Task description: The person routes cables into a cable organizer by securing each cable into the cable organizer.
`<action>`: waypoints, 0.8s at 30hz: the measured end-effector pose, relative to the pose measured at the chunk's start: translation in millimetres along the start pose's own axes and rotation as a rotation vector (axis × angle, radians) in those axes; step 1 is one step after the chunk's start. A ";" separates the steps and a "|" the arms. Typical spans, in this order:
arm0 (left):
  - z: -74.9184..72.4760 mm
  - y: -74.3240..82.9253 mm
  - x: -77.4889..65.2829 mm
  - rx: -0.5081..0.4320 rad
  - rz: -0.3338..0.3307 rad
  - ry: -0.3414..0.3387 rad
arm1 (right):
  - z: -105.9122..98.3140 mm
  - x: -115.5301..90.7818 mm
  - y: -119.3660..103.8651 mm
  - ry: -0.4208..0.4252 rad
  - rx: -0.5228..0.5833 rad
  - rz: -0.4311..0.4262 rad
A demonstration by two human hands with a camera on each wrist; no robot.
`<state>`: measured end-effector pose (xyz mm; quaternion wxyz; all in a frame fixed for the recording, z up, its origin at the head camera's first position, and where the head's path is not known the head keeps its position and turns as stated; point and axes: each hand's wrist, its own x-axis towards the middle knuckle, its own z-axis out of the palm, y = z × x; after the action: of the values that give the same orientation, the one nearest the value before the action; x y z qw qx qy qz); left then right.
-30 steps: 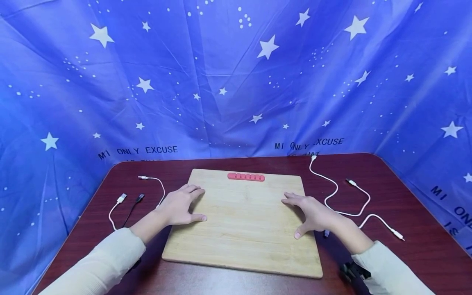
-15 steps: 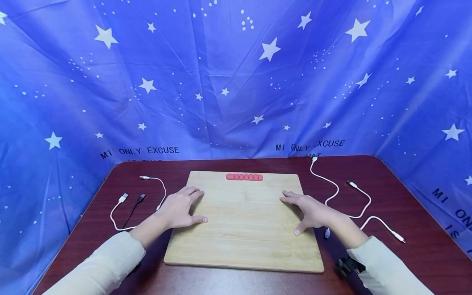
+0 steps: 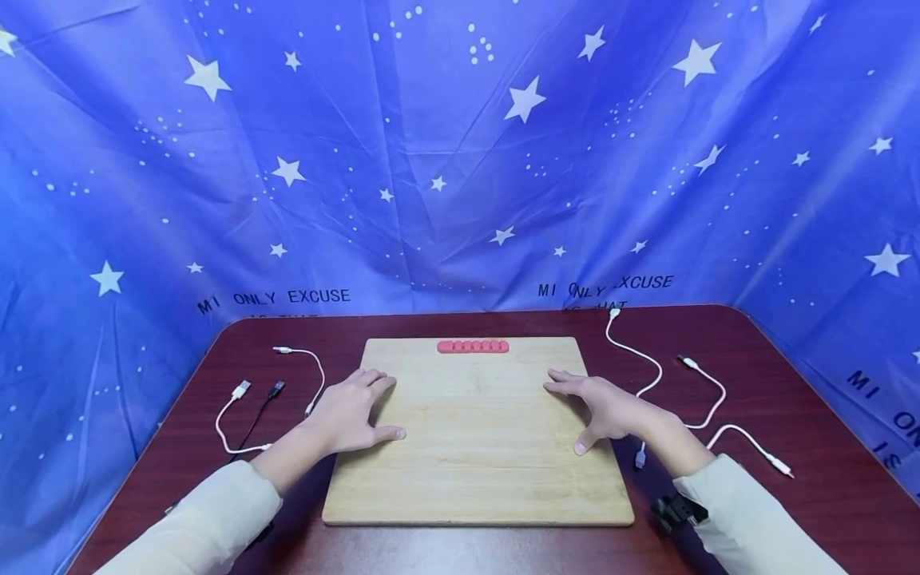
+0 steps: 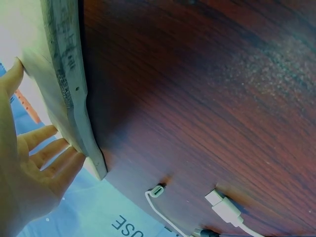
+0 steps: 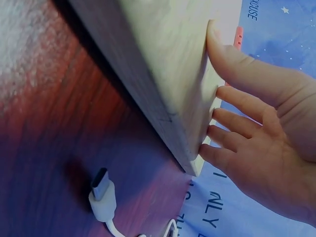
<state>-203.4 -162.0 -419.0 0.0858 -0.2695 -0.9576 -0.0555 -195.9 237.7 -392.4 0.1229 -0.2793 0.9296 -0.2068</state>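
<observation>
A pale wooden board (image 3: 474, 463) lies on the dark red table, its front edge level in the head view. Near its far edge sits a red strip with several notches (image 3: 473, 346). My left hand (image 3: 352, 414) rests on the board's left side, thumb and fingers spread. On the opposite side, my right hand (image 3: 602, 406) touches the board with fingertips and thumb. The left wrist view shows the fingers (image 4: 64, 165) at the board's face, near its edge. In the right wrist view the right fingertips (image 5: 210, 150) meet the board too. Neither hand grips anything.
Left of the board lie a white USB cable (image 3: 219, 423), a black cable (image 3: 260, 414) and another white cable (image 3: 321, 369). Several white cables (image 3: 650, 361) are spread on the right, one plug (image 3: 640, 458) beside the board. A blue star-printed curtain (image 3: 446, 144) hangs behind.
The board has turned slightly counterclockwise, so its once slanted front edge now runs level. Both hands have stayed on its sides, shifting only a little with it.
</observation>
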 end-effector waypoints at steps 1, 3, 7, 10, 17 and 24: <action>0.4 0.4 -0.5 0.000 0.000 -0.001 | 0.4 0.0 0.4 -0.001 0.003 0.000; 1.2 0.9 -1.1 0.002 -0.003 -0.002 | 0.9 0.2 1.1 -0.002 0.002 0.001; 1.5 0.9 -1.0 0.004 -0.012 -0.008 | 0.8 0.6 2.9 0.005 -0.007 -0.005; 1.2 0.4 -1.0 0.003 -0.013 -0.009 | 0.5 1.2 4.1 0.010 -0.011 -0.016; 1.2 -1.1 -2.4 0.002 -0.020 -0.012 | 0.7 2.7 2.7 0.019 -0.013 -0.032; 1.9 0.0 -2.4 -0.002 -0.021 -0.009 | 0.7 1.4 3.1 0.017 -0.002 -0.013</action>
<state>-201.6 -163.0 -421.3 0.0807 -0.2597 -0.9607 -0.0561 -198.3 238.9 -394.6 0.1131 -0.2839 0.9289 -0.2090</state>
